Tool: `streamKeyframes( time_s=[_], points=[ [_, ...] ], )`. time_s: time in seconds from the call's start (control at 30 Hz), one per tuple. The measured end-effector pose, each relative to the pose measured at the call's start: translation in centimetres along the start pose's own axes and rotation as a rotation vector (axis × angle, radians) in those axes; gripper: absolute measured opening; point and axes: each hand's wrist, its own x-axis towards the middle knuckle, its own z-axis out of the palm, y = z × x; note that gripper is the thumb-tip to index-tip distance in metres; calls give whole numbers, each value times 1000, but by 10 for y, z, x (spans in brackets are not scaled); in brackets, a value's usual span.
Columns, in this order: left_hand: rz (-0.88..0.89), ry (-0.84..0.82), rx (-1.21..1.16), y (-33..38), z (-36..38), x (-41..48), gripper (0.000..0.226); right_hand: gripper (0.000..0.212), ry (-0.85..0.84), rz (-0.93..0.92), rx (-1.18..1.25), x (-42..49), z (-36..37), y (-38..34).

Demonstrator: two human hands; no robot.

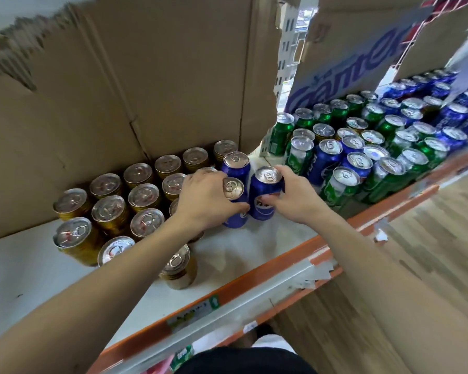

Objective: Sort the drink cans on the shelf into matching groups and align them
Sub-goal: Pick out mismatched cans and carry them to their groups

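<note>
**Two blue cans held side by side on the shelf**

Left hand [208, 201], grip curled round one blue can [236, 219]; right hand [295, 197], grip curled round the neighbouring blue can [262, 203]; both cans upright, just beside each other on the white shelf [241, 255]; third blue can [237, 164] at 12 o'clock; gold cans [111, 209] in rows at 9 o'clock; mixed green and blue cans [354, 163] at 2 o'clock; cardboard sheet [119, 90] behind.

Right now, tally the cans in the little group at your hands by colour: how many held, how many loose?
Blue, held: 2, a blue Pepsi can in the right hand, another in the left hand.
Blue, loose: 1, a third blue can behind them.
Other colours: 0.
Total: 3.
</note>
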Motion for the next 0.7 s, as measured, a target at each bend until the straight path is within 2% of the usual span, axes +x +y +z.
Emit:
streamKeyframes(
  time_s=[0.2,0.27,0.33,0.37,0.5,0.7],
  points=[
    [-54,33,-451,3,-39,-9,68,61,127,70,160,-37,-34,-12],
    [-59,10,-593,11,-51,-6,78,64,168,76,223,-52,-51,-21],
    [-48,-18,-699,22,-60,-5,79,71,215,78,233,-66,-69,-29],
    [-34,-27,-737,29,-62,-5,76,71,239,74,228,-73,-78,-32],
    [51,-41,-850,67,-68,-5,62,41,313,35,224,-100,-112,-33],
    [177,-79,-864,135,-57,-5,61,30,497,57,271,-134,-159,1]
  ],
)
